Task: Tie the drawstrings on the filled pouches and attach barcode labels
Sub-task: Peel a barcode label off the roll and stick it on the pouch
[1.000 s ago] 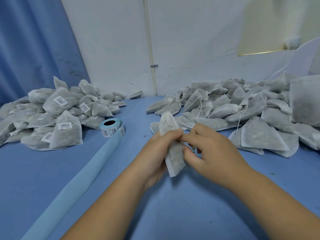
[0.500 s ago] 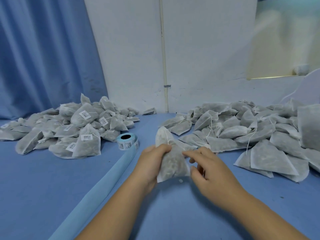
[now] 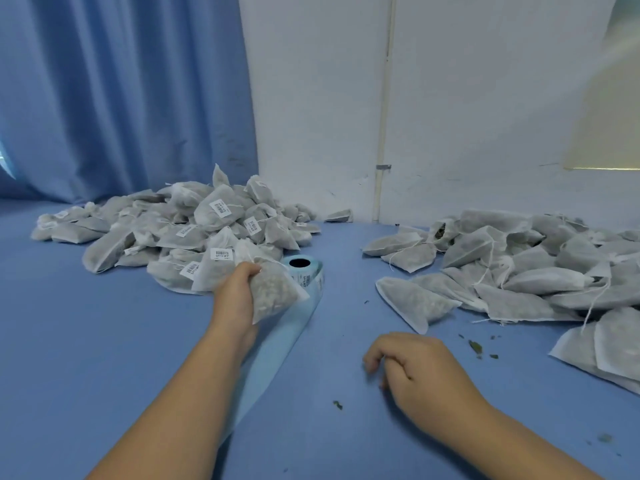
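The left hand gripped a filled white mesh pouch, its fingers curled over the gathered neck. The pouch was held in front of the left heap of barcode-labelled pouches and just beside the light blue roll of barcode labels. The roll's pale backing strip trailed along the blue table. The right hand hovered low over the table, fingers loosely curled and holding nothing visible. It was near the right heap of unlabelled pouches, with green leaf crumbs scattered between them.
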Motion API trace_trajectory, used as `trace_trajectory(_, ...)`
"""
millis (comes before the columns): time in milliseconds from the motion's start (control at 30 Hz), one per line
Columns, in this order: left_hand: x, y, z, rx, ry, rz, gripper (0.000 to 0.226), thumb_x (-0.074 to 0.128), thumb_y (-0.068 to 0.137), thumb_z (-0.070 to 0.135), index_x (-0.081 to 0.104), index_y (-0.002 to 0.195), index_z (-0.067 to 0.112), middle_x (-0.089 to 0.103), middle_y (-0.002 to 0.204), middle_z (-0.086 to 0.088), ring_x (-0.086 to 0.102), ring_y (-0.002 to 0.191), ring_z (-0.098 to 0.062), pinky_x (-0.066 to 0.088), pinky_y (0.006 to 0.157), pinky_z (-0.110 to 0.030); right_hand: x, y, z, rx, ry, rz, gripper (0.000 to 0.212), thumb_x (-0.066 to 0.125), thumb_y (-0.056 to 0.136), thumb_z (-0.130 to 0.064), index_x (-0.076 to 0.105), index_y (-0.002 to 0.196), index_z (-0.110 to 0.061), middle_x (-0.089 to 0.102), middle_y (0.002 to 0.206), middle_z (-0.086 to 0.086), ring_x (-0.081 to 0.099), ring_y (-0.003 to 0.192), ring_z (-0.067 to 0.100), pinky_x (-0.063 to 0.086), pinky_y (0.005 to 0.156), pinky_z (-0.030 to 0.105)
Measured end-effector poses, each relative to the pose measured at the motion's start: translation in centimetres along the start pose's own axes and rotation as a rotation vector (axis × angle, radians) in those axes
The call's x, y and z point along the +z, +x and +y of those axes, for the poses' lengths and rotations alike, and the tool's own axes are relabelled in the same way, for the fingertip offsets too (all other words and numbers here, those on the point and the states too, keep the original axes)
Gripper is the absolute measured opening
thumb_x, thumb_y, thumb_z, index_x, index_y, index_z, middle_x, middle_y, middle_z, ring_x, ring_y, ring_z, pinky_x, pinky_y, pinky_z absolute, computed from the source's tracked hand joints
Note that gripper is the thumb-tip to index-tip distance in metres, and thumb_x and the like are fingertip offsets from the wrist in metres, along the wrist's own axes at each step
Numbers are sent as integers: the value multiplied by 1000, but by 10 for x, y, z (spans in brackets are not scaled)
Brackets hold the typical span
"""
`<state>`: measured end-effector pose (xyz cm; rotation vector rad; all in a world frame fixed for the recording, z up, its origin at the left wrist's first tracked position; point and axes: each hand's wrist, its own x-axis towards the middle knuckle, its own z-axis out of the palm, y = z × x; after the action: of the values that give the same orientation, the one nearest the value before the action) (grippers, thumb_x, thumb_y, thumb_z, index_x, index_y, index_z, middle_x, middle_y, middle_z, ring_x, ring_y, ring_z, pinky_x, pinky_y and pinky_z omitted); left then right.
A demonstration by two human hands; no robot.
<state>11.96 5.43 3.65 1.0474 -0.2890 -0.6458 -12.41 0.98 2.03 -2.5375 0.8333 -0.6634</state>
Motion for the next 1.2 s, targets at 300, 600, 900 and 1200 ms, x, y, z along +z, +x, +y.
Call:
trace_trajectory(300, 2, 9, -21, -171, 104, -137, 12, 53, 88, 13, 63, 87, 7, 63, 79, -11, 63, 71, -25, 51, 66, -31, 51, 111, -5, 322, 339, 185, 30, 47, 83, -5, 60, 74, -31, 70, 84, -2, 67, 85, 20, 54, 83, 40)
trace_trajectory(600, 14, -5, -32, 181, 687, -105, 14, 55, 89, 21, 59, 76, 18, 58, 64, 11, 54, 54, -1, 40, 51, -17, 65, 118, 3, 413, 505, 250, 21, 51, 87, -10, 65, 95, -24, 69, 97, 0, 66, 95, 23, 51, 92, 40)
trace_trajectory(900, 5, -21, -17, 74, 597, -71, 21, 55, 89, 19, 58, 68, 17, 59, 60, 4, 56, 59, -16, 41, 56, -26, 57, 115, 5, 113, 288, 190, 51, 39, 90, 6, 55, 133, -16, 49, 136, -4, 46, 121, 8, 26, 92, 7)
trace_trajectory(1200, -32, -28, 15, -22, 789, -295, 16, 59, 66, 30, 50, 69, 18, 47, 65, -4, 46, 61, -18, 33, 59, -30, 62, 116, 0, -125, 155, 68, 67, 37, 86, 10, 41, 145, -22, 35, 151, -9, 37, 135, 11, 31, 112, 27)
